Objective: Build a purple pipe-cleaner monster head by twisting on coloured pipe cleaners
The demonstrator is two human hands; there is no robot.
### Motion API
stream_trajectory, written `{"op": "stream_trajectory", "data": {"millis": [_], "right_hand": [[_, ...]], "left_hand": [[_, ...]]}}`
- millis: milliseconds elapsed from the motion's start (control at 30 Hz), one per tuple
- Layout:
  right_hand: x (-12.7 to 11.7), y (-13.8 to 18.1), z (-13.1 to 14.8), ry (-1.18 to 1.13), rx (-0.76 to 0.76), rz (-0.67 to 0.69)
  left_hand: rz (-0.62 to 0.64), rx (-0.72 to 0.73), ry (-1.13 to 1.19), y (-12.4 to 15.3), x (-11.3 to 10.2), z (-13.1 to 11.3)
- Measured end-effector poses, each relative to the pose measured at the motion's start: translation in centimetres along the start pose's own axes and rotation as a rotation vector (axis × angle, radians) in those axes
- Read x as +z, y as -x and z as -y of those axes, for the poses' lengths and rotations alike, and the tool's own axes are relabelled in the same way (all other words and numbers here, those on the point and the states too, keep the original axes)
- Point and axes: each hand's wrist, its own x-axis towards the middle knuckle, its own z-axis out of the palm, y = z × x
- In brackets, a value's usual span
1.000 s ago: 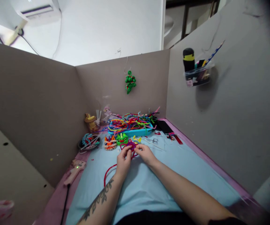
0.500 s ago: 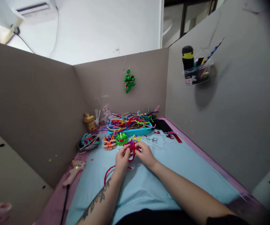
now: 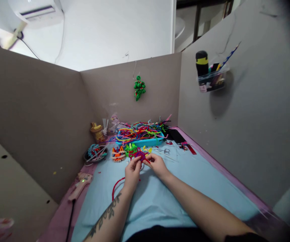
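Observation:
Between my hands is a red and purple pipe-cleaner piece (image 3: 140,155) with looped strands, held above the blue cloth. My left hand (image 3: 132,170) pinches its lower left side. My right hand (image 3: 157,164) is closed on a red strand at its right edge. A long red pipe cleaner (image 3: 114,188) curves down on the left, partly behind my left forearm. Just beyond my hands sit an orange and cream pipe-cleaner figure (image 3: 118,154), a green one (image 3: 130,150) and a yellow one (image 3: 148,150), the last two partly covered.
A blue tray (image 3: 150,142) heaped with colourful pipe cleaners stands at the back. Scissors (image 3: 165,151) lie right of my hands. On the left are a dark bowl (image 3: 102,156) and a pink glue gun (image 3: 81,186) with a lit green light. Grey panels (image 3: 125,107) enclose the table.
The red and purple piece has been turned and raised slightly, so its flat looped face shows more. The red loop hanging below it no longer shows the same way. Both hands keep their hold.

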Motion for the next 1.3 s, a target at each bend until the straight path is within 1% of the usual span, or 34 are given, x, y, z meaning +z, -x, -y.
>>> {"op": "stream_trajectory", "data": {"millis": [100, 233, 300, 500, 567, 667, 767, 867, 967, 1300], "right_hand": [[-0.3, -0.2, -0.3, -0.099, 0.071, 0.037], [-0.5, -0.2, -0.2, -0.18, 0.157, 0.022], [-0.6, -0.2, -0.2, -0.189, 0.171, 0.016], [-0.5, -0.4, -0.4, -0.151, 0.109, 0.064], [-0.6, -0.4, -0.2, -0.145, 0.089, 0.059], [-1.0, -0.5, 0.6, -0.064, 0.029, 0.027], [-1.5, -0.6, 1.2, 0.064, -0.07, -0.036], [-1.9, -0.9, 1.3, 0.145, -0.127, -0.085], [-2.1, -1.1, 0.9, 0.131, -0.103, -0.067], [-2.0, -1.5, 0.1, -0.045, -0.031, -0.02]], "left_hand": [[0.013, 0.019, -0.015, 0.0, 0.0, 0.0], [0.035, 0.052, -0.057, 0.0, 0.0, 0.2], [0.047, 0.055, -0.065, 0.0, 0.0, 0.2], [0.025, 0.023, 0.01, -0.1, 0.0, 0.0], [0.025, 0.011, 0.033, -0.2, 0.0, 0.0], [0.031, -0.009, 0.044, -0.2, -0.1, 0.0], [0.031, -0.028, 0.058, -0.1, -0.1, -0.1], [0.029, -0.026, 0.051, 0.0, -0.1, -0.3], [0.034, -0.013, 0.03, 0.0, -0.2, -0.4], [0.056, 0.029, -0.034, 0.2, 0.0, -0.8]]}}
